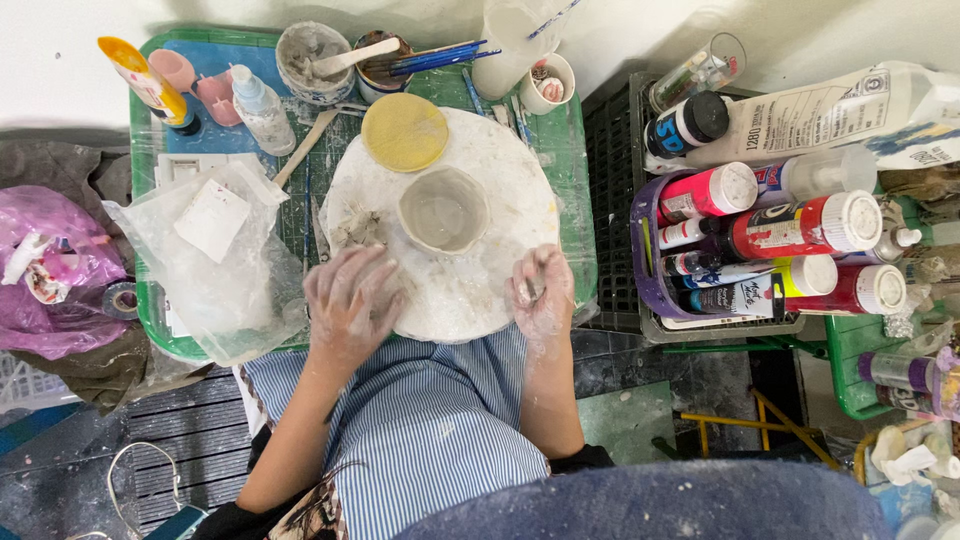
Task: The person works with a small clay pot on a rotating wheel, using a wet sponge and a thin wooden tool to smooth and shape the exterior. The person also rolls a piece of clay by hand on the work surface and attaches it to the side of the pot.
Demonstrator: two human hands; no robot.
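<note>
The clay bowl (pixel 443 209) sits far of both hands, between them; left hand (pixel 349 300) lies open (flat), right hand (pixel 541 291) pinches a clay bit (pixel 531 291).

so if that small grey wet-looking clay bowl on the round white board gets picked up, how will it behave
The small grey clay bowl looks unfired, with an uneven, thin rim, so it would probably dent or sag under a pinch. Its surface seems damp, like the clay-smeared left hand and right hand, so likely slippery. It may stick slightly to the round white board.
</note>
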